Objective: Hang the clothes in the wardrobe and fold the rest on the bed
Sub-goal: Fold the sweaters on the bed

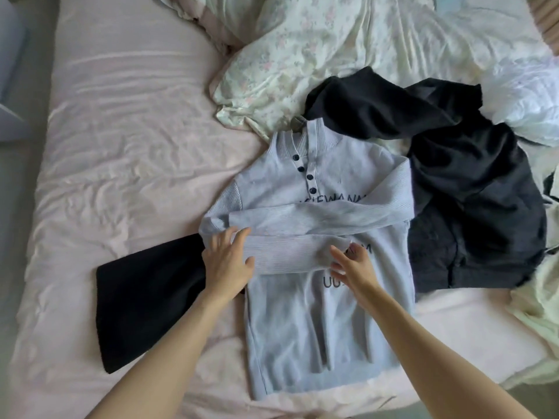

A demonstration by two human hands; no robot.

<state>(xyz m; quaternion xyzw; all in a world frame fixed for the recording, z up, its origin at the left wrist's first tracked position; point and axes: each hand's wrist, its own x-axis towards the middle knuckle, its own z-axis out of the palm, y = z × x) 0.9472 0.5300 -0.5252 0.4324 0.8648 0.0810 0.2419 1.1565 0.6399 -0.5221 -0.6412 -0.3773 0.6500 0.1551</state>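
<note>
A pale blue knit sweater [305, 322] with dark buttons and dark lettering lies face up on the pink bed sheet [121, 146]. Both its sleeves are folded across the chest. My left hand [230, 261] rests with spread fingers on the left end of the folded sleeves. My right hand [354, 264] touches the lower sleeve's cuff with straight fingers. A folded black garment [148, 300] lies flat to the left of the sweater, partly under my left forearm. A crumpled dark garment [459, 189] sprawls to the sweater's right and behind its collar.
A floral duvet [317, 46] is bunched at the head of the bed. White bedding [526, 101] lies at the far right, and pale cloth [538, 300] at the right edge. The bed's left edge meets a grey floor [12, 207].
</note>
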